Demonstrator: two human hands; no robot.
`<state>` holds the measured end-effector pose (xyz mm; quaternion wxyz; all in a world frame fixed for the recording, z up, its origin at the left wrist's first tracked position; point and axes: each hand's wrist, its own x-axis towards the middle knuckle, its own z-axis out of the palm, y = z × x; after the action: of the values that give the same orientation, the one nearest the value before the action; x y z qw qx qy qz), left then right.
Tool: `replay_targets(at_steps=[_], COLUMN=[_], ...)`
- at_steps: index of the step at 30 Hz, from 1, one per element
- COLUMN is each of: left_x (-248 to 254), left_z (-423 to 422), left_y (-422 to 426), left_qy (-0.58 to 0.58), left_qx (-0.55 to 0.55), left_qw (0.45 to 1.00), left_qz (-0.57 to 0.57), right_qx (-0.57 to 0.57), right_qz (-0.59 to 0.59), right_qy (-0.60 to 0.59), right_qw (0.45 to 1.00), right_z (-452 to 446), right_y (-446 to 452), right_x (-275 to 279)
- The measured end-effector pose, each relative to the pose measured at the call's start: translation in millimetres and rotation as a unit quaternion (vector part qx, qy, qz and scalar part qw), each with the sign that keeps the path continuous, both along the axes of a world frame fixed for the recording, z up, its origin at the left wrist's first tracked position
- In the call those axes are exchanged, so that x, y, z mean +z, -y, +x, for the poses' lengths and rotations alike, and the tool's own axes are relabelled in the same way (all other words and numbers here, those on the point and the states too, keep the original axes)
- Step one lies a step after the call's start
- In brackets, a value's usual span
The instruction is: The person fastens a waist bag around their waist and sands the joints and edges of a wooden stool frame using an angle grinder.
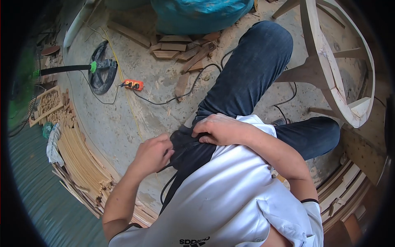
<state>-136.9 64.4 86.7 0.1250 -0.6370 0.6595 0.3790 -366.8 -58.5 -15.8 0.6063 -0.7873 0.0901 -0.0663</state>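
Note:
A black fabric bag [185, 144] with a zipper, seemingly a waist or sling bag, lies against my lap and the side of my white shirt [230, 177]. A wide black strap runs from it down along my torso. My left hand [154, 152] is closed on the bag's left edge, fingers curled in. Over its upper right side, my right hand [220, 129] bends its fingers and grips the black fabric. What the fingertips pinch is partly hidden. My legs, in dark jeans [251, 66], are bent apart beneath.
An orange power strip [133, 85] with black cables lies on the concrete floor, near a black wheel-like base [103, 68]. Wood offcuts [173, 45] sit by a blue sack [201, 14]. Right stands a wooden frame [325, 61]; left, stacked wood strips [78, 152].

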Motion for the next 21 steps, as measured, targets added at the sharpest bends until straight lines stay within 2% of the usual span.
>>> replay_targets(at_steps=[4, 8, 11, 12, 14, 16, 17, 20, 21], left_x=[-12, -42, -55, -50, -27, -26, -26, -32, -30], left_z=[46, 68, 83, 80, 62, 47, 39, 16, 8], left_y=[-15, -35, -33, -21, 9, 17, 20, 27, 26], left_qy=[0.066, 0.047, 0.017, -0.038, -0.145, -0.355, -0.450, -0.562, -0.560], left_qx=[-0.057, -0.035, 0.045, 0.152, 0.357, 0.466, 0.507, 0.525, 0.527], left_qw=[0.982, 0.957, 0.995, 0.984, 0.918, 0.808, 0.733, 0.640, 0.637], left_qz=[0.169, 0.285, 0.087, 0.090, 0.093, 0.060, 0.046, -0.020, -0.050], right_qx=[-0.014, -0.019, -0.004, -0.002, 0.000, 0.001, -0.001, 0.018, 0.049], right_qz=[0.013, 0.021, 0.031, 0.012, -0.022, -0.047, -0.056, -0.132, -0.150], right_qy=[-0.004, -0.015, -0.010, -0.037, -0.092, -0.092, -0.094, -0.042, -0.098], right_qw=[1.000, 0.999, 0.999, 0.999, 0.996, 0.995, 0.994, 0.990, 0.983], right_z=[-5, -4, -3, 0, 13, 23, 27, 35, 39], right_y=[-1, 0, 3, 6, 5, 5, 3, -2, 1], right_x=[-1, -1, -4, -4, 1, 12, 16, 10, 19])
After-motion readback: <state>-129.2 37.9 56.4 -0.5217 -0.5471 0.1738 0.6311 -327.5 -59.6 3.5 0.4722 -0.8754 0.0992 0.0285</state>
